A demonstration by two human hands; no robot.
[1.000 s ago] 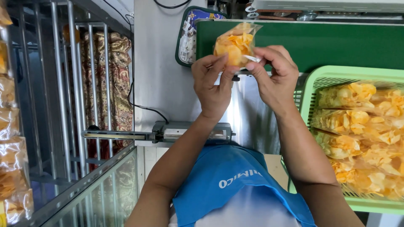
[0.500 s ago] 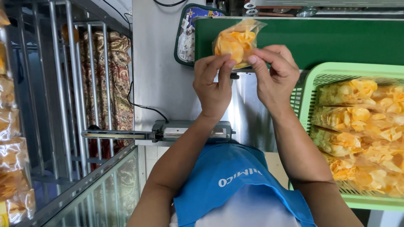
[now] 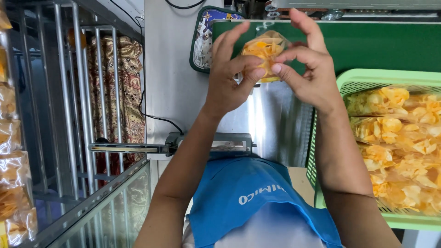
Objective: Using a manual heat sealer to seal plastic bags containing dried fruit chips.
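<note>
A small clear bag of yellow-orange chips [image 3: 263, 51] is held up in front of me, over the near edge of a green conveyor belt [image 3: 367, 43]. My left hand [image 3: 232, 73] grips its lower left side with thumb and fingers. My right hand [image 3: 307, 64] pinches its lower right side, with the upper fingers spread above the bag. The bottom of the bag is hidden behind both thumbs.
A light green plastic basket [image 3: 367, 78] at the right holds several more bags of chips [image 3: 395, 133]. A steel machine surface [image 3: 271, 124] lies under my hands, with a small sealer device [image 3: 206, 143] near my body. A metal rack [image 3: 55, 115] stands at the left, and packed chip bags [image 3: 11, 174] hang along the far left edge.
Both hands have shifted their grip on the bag: the fingers of both hands now spread upward around it, and the bag sits lower between the thumbs.
</note>
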